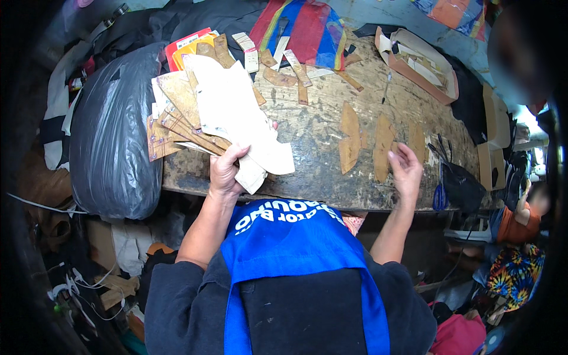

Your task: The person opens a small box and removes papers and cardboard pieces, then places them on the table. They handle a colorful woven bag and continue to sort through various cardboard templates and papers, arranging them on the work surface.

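Note:
My left hand [223, 170] is closed round a fanned bundle of cardboard pattern pieces. A large white piece [234, 106] lies on top of it, and worn brown pieces [177, 97] stick out to the left. Over the table's near right part, my right hand [406, 170] has its fingers bent and apart, with nothing seen in them. Just left of its fingertips lies a long brown pattern piece [382, 148]. Another curved brown piece [350, 139] is further left, and a narrower one [416, 141] lies beyond the hand.
Strips and small templates [297, 68] are scattered at the back, by a striped bag [302, 32]. A pen [386, 89] lies near an open box [423, 68] of pieces. A full black plastic bag [118, 130] bulges at left; blue-handled scissors [439, 197] are at the right edge.

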`<state>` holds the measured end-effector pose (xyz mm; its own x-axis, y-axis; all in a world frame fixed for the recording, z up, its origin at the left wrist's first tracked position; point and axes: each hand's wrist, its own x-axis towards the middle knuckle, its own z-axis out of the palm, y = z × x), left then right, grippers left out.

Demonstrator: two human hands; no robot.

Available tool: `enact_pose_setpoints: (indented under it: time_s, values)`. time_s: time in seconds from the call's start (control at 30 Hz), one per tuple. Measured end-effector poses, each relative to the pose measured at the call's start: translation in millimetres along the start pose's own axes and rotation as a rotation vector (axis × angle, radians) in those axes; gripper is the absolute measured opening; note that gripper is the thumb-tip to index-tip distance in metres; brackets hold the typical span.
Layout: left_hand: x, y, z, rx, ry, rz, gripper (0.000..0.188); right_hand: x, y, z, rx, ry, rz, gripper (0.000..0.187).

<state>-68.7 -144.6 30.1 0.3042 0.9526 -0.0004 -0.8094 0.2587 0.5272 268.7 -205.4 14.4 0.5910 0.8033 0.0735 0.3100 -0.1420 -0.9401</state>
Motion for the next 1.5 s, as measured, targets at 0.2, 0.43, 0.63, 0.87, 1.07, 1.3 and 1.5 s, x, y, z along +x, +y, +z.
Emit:
enact_pose_setpoints:
  time_s: [0.2, 0.43, 0.63, 0.87, 1.07, 1.3, 1.5]
  values:
    - [-0.1, -1.9, 6.0, 0.115, -0.031, -0.007, 0.067, -57.7, -86.9, 81.0, -0.013, -0.469, -0.856, 0.034]
    - [-3.2, -1.1, 2.5, 0.043, -0.034, 0.115, 0.056, -61.1, -115.2, 111.0, 0.024, -0.498, -1.04, 0.028]
    - [-5.6, 5.9, -4.7, 0.025, 0.043, 0.055, 0.053, -56.0, -95.4, 113.8, 0.58, -0.603, -0.154, 0.024]
    - [-8.7, 21.5, -9.9, 0.013, 0.035, 0.125, 0.056, 5.0, -59.9, 138.9, 0.504, -0.573, 0.067, 0.034]
    - [-5.8, 25.9, -31.5, 0.065, 0.137, 0.145, 0.063, 106.5, -62.4, 187.2, 0.392, -0.482, 0.006, 0.035]
    - [-1.0, 27.7, -44.7, 0.105, 0.167, 0.163, 0.066, 129.7, -101.4, 274.4, 0.562, -0.635, 0.001, 0.034]
    - [3.8, 34.7, -50.6, 0.147, 0.221, 0.2, 0.064, 97.3, -126.3, 347.9, 0.33, -0.636, 0.007, 0.037]
